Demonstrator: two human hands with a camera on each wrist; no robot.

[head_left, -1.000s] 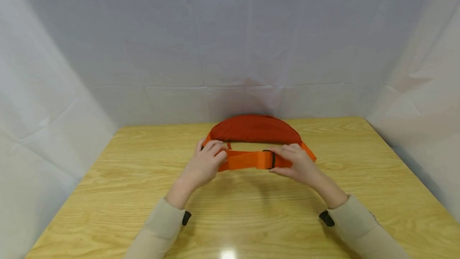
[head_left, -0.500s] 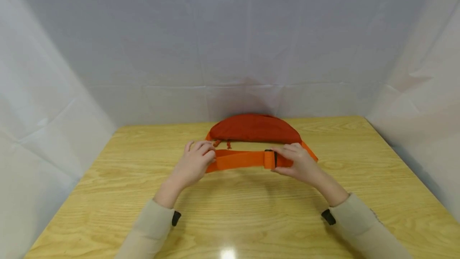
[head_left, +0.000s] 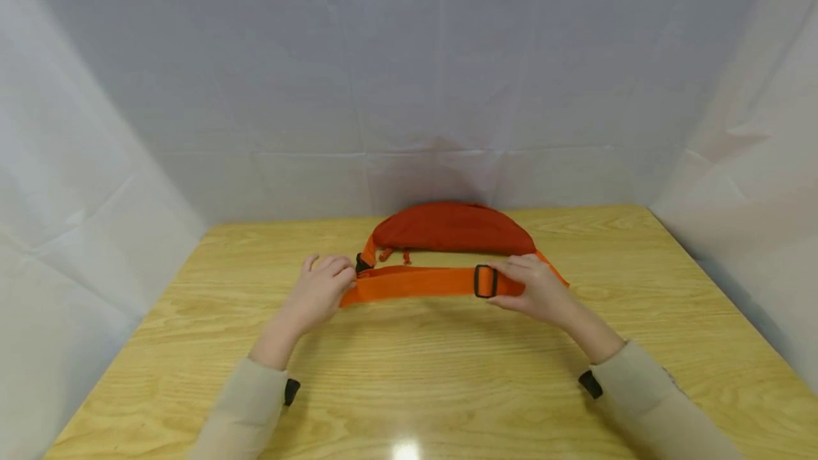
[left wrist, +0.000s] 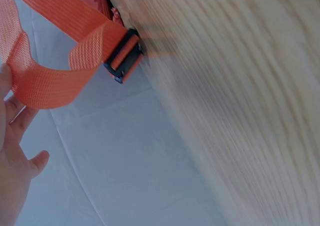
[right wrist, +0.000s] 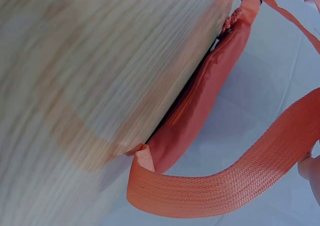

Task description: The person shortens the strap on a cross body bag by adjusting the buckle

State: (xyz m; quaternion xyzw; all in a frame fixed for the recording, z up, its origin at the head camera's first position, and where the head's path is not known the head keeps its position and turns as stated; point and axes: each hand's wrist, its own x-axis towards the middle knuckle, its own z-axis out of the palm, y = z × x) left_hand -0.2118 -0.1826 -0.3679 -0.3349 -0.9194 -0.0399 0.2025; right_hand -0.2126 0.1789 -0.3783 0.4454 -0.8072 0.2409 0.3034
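A red waist bag lies at the far edge of the table, its orange strap stretched out in front. My left hand holds the strap's left end, where it folds back toward a black buckle. In the left wrist view, the strap's loop lies against the fingers and the thumb stands apart. My right hand pinches the strap between thumb and fingers, right beside a black slider. Orange webbing curves from the bag's end toward that hand in the right wrist view.
Red zipper pulls hang at the bag's near side. The wooden table reaches toward me. White cloth hangs behind it and along both sides, with the bag close to the back cloth.
My left hand has moved left along the strap, drawing its folded end out longer and uncovering the buckle. My right hand has shifted slightly right with the slider, which now faces more toward me.
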